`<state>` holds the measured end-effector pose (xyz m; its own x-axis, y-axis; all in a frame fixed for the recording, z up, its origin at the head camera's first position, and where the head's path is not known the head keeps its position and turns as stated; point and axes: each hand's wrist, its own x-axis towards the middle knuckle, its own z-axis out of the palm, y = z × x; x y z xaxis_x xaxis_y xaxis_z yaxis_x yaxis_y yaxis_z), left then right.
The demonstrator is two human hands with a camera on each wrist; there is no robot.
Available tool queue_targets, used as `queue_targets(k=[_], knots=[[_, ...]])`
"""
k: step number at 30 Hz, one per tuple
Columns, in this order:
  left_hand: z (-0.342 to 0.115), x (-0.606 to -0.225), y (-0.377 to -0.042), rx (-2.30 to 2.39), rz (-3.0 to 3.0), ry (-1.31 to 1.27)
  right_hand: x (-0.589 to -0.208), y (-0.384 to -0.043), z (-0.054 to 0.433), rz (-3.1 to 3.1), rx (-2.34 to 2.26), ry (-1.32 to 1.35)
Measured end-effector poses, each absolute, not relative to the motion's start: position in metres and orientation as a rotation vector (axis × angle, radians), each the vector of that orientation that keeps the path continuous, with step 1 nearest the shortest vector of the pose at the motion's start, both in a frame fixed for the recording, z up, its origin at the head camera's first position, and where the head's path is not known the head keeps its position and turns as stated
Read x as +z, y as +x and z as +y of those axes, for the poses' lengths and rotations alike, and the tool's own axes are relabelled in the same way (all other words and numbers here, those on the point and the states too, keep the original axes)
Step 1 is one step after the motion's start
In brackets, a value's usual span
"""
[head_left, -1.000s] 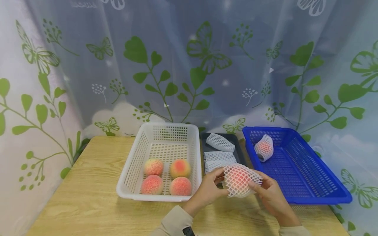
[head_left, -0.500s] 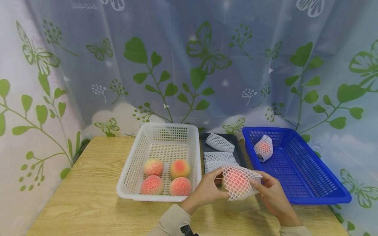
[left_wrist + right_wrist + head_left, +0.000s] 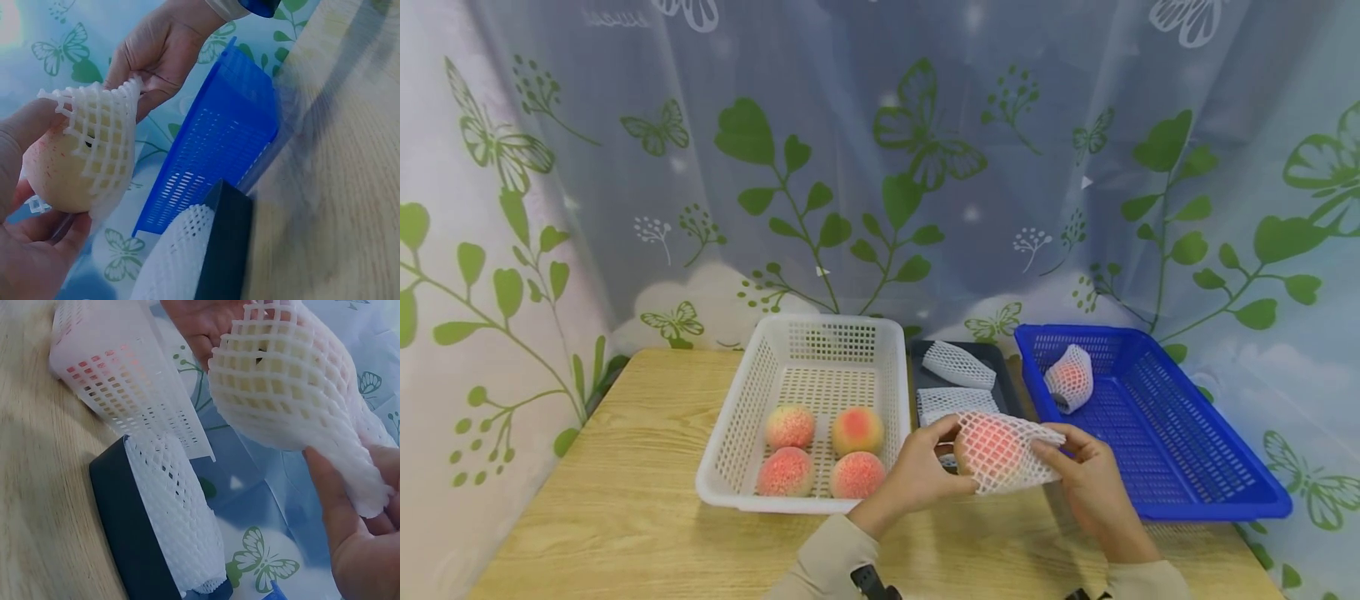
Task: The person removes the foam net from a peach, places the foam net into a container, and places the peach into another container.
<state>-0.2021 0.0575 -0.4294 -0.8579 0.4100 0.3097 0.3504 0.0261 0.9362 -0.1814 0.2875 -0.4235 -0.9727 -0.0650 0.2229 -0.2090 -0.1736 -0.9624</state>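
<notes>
A pink and cream peach (image 3: 53, 169), partly covered by a white foam net sleeve (image 3: 1018, 454), is held up over the table's front. My left hand (image 3: 917, 471) grips the peach at the sleeve's left opening, thumb below and fingers behind. In the left wrist view, the peach's near side bulges bare out of the netting. My right hand (image 3: 1093, 487) pinches the gathered right end of the sleeve. From the right wrist, the net (image 3: 281, 381) is stretched over the peach and narrows towards the right thumb and fingers (image 3: 331, 500).
Several bare peaches (image 3: 859, 475) lie in a white basket (image 3: 718, 467) at left. Behind my hands, a dark tray (image 3: 1011, 392) holds flat foam sleeves (image 3: 958, 364). At right, a blue basket (image 3: 1225, 504) contains one netted peach (image 3: 1070, 379). A patterned curtain (image 3: 850, 167) hangs behind the table.
The peach and my left hand have shifted slightly left and up. The sleeve's right end stays pinched in my right hand, which has barely moved.
</notes>
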Motion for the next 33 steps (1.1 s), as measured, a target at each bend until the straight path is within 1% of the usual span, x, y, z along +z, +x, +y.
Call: queue_targets(k=[6,12,17,25,33], knots=[[0.048,-0.417,-0.206,1.943,2.290,0.811,-0.417,-0.190,0.285,-1.940,2.284,0.312],[0.034,-0.402,-0.214,1.837,2.400,0.810,-0.412,-0.199,0.284,-1.945,2.290,0.209],[0.017,-0.389,-0.224,1.871,2.401,0.788,-0.410,-0.207,0.287,-1.962,2.282,0.157],[-0.019,-0.369,-0.246,1.875,2.524,0.676,-0.410,-0.230,0.289,-1.977,2.306,0.134],[-0.059,-0.365,-0.271,1.769,2.637,0.483,-0.420,-0.261,0.286,-1.978,2.352,0.035]])
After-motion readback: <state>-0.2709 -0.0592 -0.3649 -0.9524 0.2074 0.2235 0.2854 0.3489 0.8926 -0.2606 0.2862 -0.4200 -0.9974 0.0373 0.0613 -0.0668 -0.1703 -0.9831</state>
